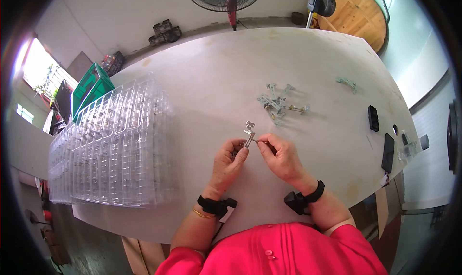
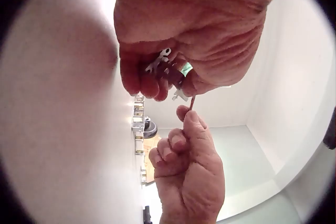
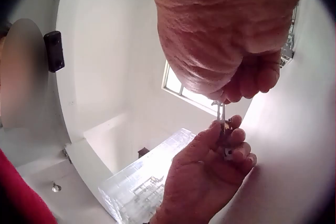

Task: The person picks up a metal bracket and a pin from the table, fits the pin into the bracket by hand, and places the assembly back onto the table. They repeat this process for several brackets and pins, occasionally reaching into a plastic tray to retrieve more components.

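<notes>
The left hand (image 1: 228, 162) grips a small silvery metal part (image 1: 250, 134) over the middle of the table, its fingers and thumb curled round the lower end. In the left wrist view the metal part (image 2: 167, 69) lies among the left fingers, partly covered by them. Close beside it, the right hand (image 1: 284, 160) pinches a thin rod (image 1: 257, 140) between thumb and index finger, its tip against the part. The rod (image 2: 192, 102) shows between both hands in the left wrist view. What the rod's tip touches exactly cannot be told.
Several similar metal pieces (image 1: 276, 103) lie in a pile beyond the hands, with another (image 1: 347, 84) at the right. Stacked clear plastic trays (image 1: 115, 150) fill the table's left, beside a green crate (image 1: 91, 88). A black phone (image 1: 388, 153) and a black device (image 1: 373, 118) lie at the right.
</notes>
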Available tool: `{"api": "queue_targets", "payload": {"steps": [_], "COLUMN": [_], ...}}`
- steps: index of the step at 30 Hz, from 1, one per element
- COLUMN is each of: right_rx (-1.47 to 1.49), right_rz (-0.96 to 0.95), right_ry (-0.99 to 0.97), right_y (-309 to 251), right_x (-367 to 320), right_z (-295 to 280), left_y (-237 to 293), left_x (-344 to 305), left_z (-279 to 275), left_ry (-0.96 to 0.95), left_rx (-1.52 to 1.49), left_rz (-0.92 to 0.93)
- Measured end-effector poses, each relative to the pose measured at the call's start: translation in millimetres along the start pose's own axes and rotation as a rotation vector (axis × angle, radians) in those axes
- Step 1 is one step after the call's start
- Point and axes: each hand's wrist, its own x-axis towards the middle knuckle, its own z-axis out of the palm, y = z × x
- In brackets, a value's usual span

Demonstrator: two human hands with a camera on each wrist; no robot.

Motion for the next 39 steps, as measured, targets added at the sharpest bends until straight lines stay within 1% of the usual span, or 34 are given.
{"api": "queue_targets", "payload": {"steps": [4, 6, 7, 10, 12, 13, 15, 16, 18, 20, 21, 23, 24, 25, 26, 27, 29, 30, 32, 36, 38, 39], "right_rx": [-0.079, -0.08, -0.081, -0.084, -0.072, -0.068, -0.043, -0.022, -0.098, -0.093, -0.074, 0.019, 0.028, 0.088, 0.146, 0.151, 0.296, 0.298, 0.373, 0.383, 0.373, 0.373], "right_rz": [-0.031, -0.037, -0.039, 0.009, 0.063, 0.055, -0.067, -0.09, 0.035, 0.076, 0.047, 0.169, 0.147, 0.185, 0.226, 0.21, 0.281, 0.269, 0.289, 0.283, 0.285, 0.277], "right_ry": [0.012, -0.109, -0.109, -0.083, -0.019, -0.026, -0.125, -0.146, -0.123, -0.11, -0.133, -0.12, -0.132, -0.129, -0.126, -0.135, -0.137, -0.143, -0.167, -0.192, -0.194, -0.199], "right_y": [-1.8, 1.1, 2.4, 2.3, -2.7, 0.5, 11.6, 12.6, 13.6, 17.1, 19.6, 23.4, 23.1, 22.2, 21.1, 20.2, 18.4, 18.8, 20.4, 20.1, 21.6, 22.4], "right_x": [-0.2, -1.7, -2.1, -2.6, 0.3, 0.3, -1.1, -1.4, -0.2, 1.3, 1.7, 2.8, 3.6, 4.4, 5.0, 5.3, 6.5, 7.4, 8.2, 7.5, 6.8, 6.9], "right_z": [-2.0, -2.5, -1.1, 1.3, -0.9, 0.0, 4.2, 4.5, 3.0, 1.2, 1.3, 0.4, 0.3, 0.3, 0.4, -0.1, -1.5, -2.6, -3.7, -0.9, 1.3, 2.0], "left_y": [0.1, -4.7, -6.4, -5.6, -6.2, -6.2, -12.1, -13.9, -14.4, -9.7, -5.3, -2.3, -4.8, -7.4, -10.3, -9.6, -8.7, -6.0, -2.1, -9.3, 1.4, 4.4], "left_x": [-0.2, -0.6, -0.2, -1.4, -1.0, -0.2, 0.7, 0.4, 1.5, 2.1, 2.2, 3.4, 3.2, 3.2, 3.3, 1.8, 0.0, -0.3, -1.1, -0.2, -2.8, -3.0], "left_z": [1.8, 0.0, -0.9, 1.5, 2.3, 1.6, 3.6, 4.2, 4.2, 2.3, 2.8, 2.1, 1.3, 0.8, 0.8, 0.8, 0.2, -0.2, -0.2, -0.8, 1.6, 2.0], "left_ry": [0.052, 0.022, -0.006, 0.008, 0.01, 0.012, 0.054, 0.087, 0.142, 0.198, 0.224, 0.271, 0.282, 0.291, 0.309, 0.324, 0.293, 0.304, 0.192, 0.214, 0.244, 0.252], "left_rx": [0.138, 0.169, 0.2, 0.193, 0.214, 0.239, 0.235, 0.228, 0.275, 0.323, 0.385, 0.457, 0.536, 0.613, 0.626, 0.633, 0.806, 0.81, 0.773, 0.788, 0.774, 0.775], "left_rz": [0.061, 0.069, 0.078, 0.086, 0.101, 0.117, 0.146, 0.169, 0.181, 0.193, 0.216, 0.25, 0.28, 0.309, 0.322, 0.33, 0.201, 0.207, 0.074, 0.107, 0.011, 0.016]}}
